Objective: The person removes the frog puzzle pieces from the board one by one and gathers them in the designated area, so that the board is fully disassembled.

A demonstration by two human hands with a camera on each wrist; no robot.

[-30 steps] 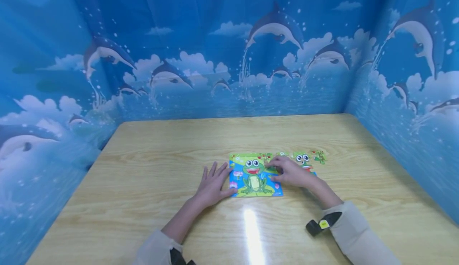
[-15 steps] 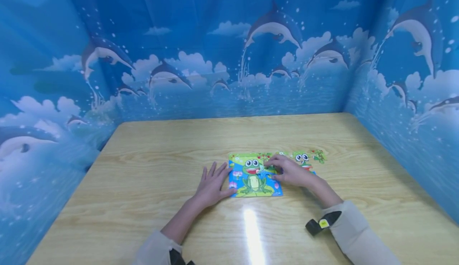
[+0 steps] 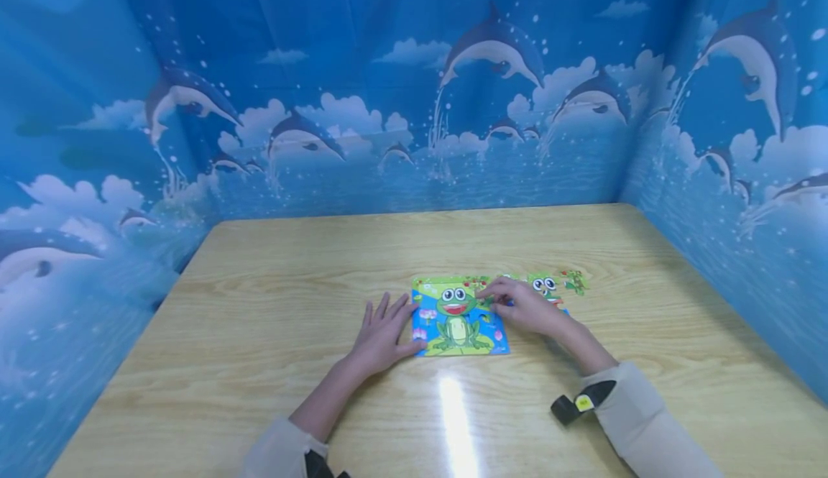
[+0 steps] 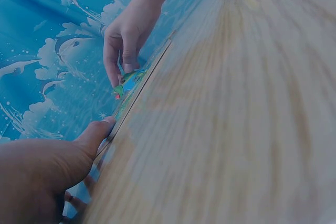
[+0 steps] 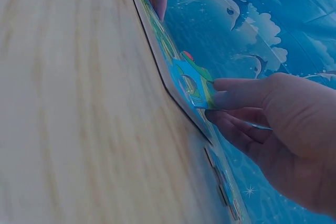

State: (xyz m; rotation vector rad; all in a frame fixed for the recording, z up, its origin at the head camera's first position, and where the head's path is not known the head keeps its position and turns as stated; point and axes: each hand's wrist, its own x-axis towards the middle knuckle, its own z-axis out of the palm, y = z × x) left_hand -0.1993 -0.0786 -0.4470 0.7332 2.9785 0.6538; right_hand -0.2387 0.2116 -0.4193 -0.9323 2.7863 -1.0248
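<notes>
Frog puzzle (image 3: 456, 331) sits between near and far edges of the desk (image 3: 310, 262), left hand (image 3: 382, 336) spread at its left side. Right hand (image 3: 529, 308) pinches a tilted piece (image 5: 201, 86), apparently unseated; loose pieces (image 3: 574, 282) toward the far-right corner look left to fit.

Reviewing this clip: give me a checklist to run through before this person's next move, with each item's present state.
1. Board steadied: ok. The left hand touches the left edge of the frog board.
2. Piece held: ok. The right hand pinches a puzzle piece.
3. Piece lying flat: not ok. In the right wrist view it stands tilted up from the board.
4. Piece matched to its spot: cannot tell. The fingers cover part of that area.
5. Other pieces near: ok. A flowered piece and a frog-eyes piece lie to the board's right, the latter partly hidden.
</notes>
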